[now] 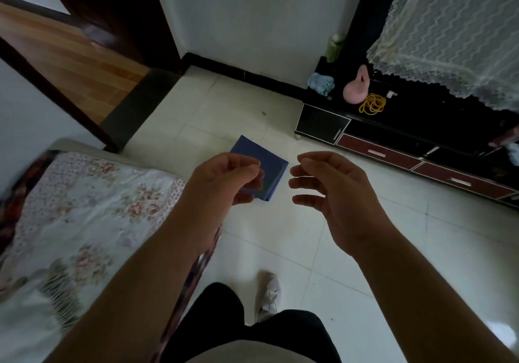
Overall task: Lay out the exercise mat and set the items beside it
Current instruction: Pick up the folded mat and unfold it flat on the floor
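Note:
A folded blue exercise mat [271, 163] lies on the white tiled floor ahead of me, partly hidden behind my left hand. My left hand [222, 183] hovers above it with curled fingers and holds nothing. My right hand [331, 191] floats to the right of the mat, fingers apart and empty. On the black cabinet top at the right sit a pink kettlebell [356, 88], a coiled yellow rope [373, 104], a light blue towel [321, 82] and a green bottle [334, 48].
A bed with a floral cover [84, 211] fills the left side. The low black and red cabinet [393, 149] runs along the right wall under a lace cloth [455, 31]. A doorway [70, 62] opens at the upper left. My shoe [269, 295] stands on the tiles.

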